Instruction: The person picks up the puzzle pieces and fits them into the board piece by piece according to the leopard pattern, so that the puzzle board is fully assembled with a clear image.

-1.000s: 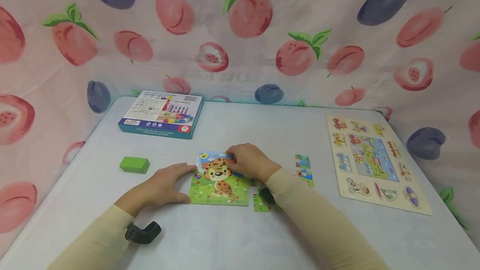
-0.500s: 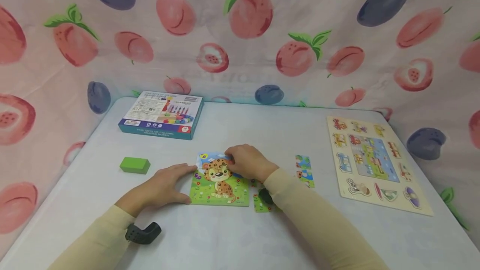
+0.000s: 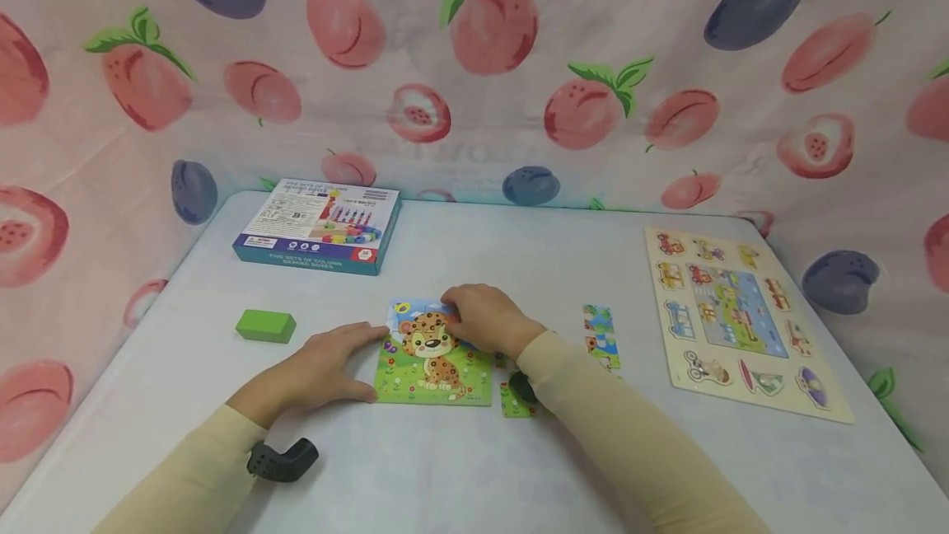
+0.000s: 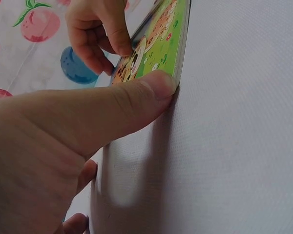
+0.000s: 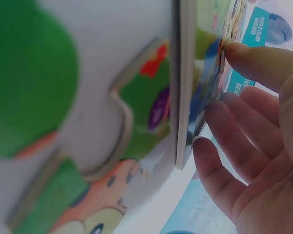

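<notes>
A leopard jigsaw puzzle (image 3: 437,365) in a square board lies flat at the middle of the table. My left hand (image 3: 319,369) rests along its left side, fingers spread. The left thumb (image 4: 132,100) touches the near corner in the left wrist view. At the upper right edge, my right hand (image 3: 491,321) grips the puzzle with curled fingers, hiding that corner. In the right wrist view, the right thumb (image 5: 249,58) lies on the picture face, and fingertips (image 5: 207,151) meet the edge. Loose jigsaw pieces (image 3: 516,402) lie beside the board, partly under the right forearm.
More jigsaw pieces (image 3: 602,340) lie further right. A wooden vehicle peg puzzle (image 3: 670,369) sits at the table's right side. At the back left is a beaded-toy box (image 3: 319,225), with a green block (image 3: 265,325) in front of it. A fruit-print cloth (image 3: 474,130) hangs behind.
My right hand has shifted very slightly left along the puzzle's upper edge. The left hand and the puzzle have stayed in place.
</notes>
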Demonstrator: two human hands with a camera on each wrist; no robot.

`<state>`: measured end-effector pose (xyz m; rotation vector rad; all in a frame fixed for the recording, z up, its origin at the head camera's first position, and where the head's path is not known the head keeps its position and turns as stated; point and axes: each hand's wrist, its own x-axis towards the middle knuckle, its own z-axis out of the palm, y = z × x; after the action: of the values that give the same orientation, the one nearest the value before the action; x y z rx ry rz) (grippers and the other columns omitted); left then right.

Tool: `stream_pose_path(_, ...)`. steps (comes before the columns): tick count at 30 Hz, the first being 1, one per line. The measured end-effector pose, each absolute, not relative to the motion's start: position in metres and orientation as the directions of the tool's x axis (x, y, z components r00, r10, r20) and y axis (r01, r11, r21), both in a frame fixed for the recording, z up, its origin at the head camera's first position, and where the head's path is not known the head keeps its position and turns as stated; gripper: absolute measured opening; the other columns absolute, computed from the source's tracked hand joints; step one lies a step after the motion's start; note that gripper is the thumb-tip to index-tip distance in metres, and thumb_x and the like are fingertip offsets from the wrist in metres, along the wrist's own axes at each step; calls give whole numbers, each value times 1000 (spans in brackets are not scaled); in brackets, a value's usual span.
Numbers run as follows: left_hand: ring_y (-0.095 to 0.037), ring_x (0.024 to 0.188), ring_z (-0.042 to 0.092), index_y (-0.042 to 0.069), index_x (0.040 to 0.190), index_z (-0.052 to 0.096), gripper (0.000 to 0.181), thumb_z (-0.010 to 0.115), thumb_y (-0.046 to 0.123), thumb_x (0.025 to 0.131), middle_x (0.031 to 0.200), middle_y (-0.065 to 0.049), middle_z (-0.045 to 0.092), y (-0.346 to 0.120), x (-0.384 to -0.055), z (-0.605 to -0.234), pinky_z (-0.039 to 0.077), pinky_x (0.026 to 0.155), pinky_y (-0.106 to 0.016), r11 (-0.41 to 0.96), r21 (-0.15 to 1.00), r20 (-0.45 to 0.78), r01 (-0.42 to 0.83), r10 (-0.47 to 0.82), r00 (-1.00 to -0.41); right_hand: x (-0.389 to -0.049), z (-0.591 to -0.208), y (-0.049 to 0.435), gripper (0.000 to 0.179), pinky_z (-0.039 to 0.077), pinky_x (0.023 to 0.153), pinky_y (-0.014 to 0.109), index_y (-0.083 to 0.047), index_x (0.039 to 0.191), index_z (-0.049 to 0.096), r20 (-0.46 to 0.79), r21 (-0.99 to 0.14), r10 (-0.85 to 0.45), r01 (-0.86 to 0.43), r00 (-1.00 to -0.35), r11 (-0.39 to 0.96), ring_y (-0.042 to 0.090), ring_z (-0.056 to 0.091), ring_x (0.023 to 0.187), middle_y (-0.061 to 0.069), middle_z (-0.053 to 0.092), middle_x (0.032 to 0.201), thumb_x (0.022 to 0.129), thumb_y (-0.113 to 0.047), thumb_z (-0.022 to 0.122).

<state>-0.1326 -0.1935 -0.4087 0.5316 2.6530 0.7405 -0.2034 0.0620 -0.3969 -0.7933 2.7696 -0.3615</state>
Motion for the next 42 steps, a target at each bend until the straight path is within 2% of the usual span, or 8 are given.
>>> stream_pose_path(6, -43, 141, 34, 11, 149, 48, 84, 87, 31, 77, 152, -18, 43, -194, -132, -410, 33, 111, -62, 792, 550, -211, 266, 440, -873, -204, -399, 62, 43, 43, 108, 38, -8, 135, 60, -164, -344, -536, -462, -828, 818, 23, 57, 122, 6, 64, 130, 97, -25, 67)
stream_pose_path(31, -43, 141, 34, 11, 149, 48, 84, 87, 30, 77, 152, -18, 43, -194, -133, -410, 33, 111, -61, 796, 542, -210, 268, 437, -874, -206, -399, 61, 37, 47, 103, 37, -10, 130, 64, -175, -365, -523, -439, -834, 821, 20, 60, 116, 3, 67, 122, 96, -24, 69)
stream_pose_path(37, -43, 142, 34, 12, 149, 48, 84, 88, 31, 77, 152, -17, 43, -194, -132, -409, 33, 111, -62, 795, 550, -220, 254, 431, -875, -205, -398, 61, 39, 47, 102, 38, -8, 131, 63, -174, -384, -525, -434, -833, 815, 21, 60, 116, 5, 66, 124, 95, -23, 68)
stream_pose_path(42, -42, 142, 34, 13, 149, 49, 84, 88, 31, 77, 152, -18, 43, -193, -132, -409, 33, 111, -63, 798, 549, -226, 247, 426, -876, -203, -391, 68, 45, 45, 106, 39, -8, 136, 59, -167, -413, -522, -421, -836, 807, 24, 56, 123, 6, 62, 132, 96, -27, 68)
